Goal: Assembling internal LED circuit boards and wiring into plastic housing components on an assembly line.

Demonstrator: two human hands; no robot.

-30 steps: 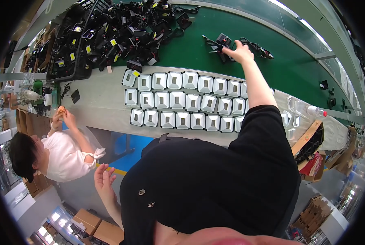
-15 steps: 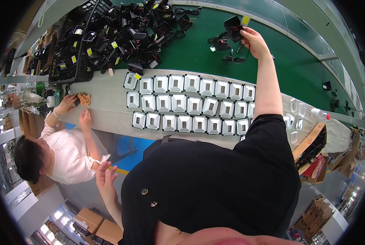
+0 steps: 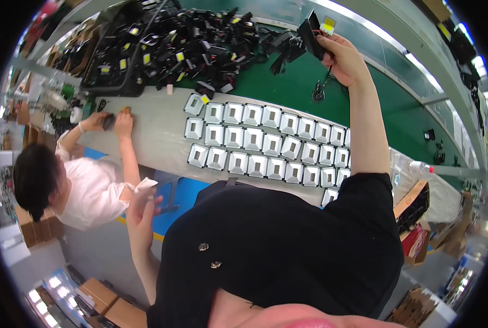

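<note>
My right hand [image 3: 339, 57] is stretched out over the far side of the bench. It grips a black floodlight housing [image 3: 310, 34] with a yellow LED chip [image 3: 328, 24] standing out from it on wires. A black cable [image 3: 319, 90] hangs below that hand, coiled at its end. Silver floodlight reflectors [image 3: 253, 114], each with a rectangular hole, lie in rows on the pale bench cover between my arm and the co-worker. My left hand [image 3: 142, 210] is raised beside my body, off the bench, its fingers loosely apart and somewhat blurred. Nothing shows in it.
Black housings with cables lie in a large pile [image 3: 200, 54] on the green bench top [image 3: 342, 104], by a black crate [image 3: 129, 82]. At left, a co-worker [image 3: 91, 186] in white handles a small dark piece. A bottle [image 3: 421, 167] and a cardboard box [image 3: 413, 199] are at right.
My right hand has kept hold of the floodlight housing, which has tilted, and its cable now hangs lower. The view has shifted. The co-worker's hands have come closer together.
</note>
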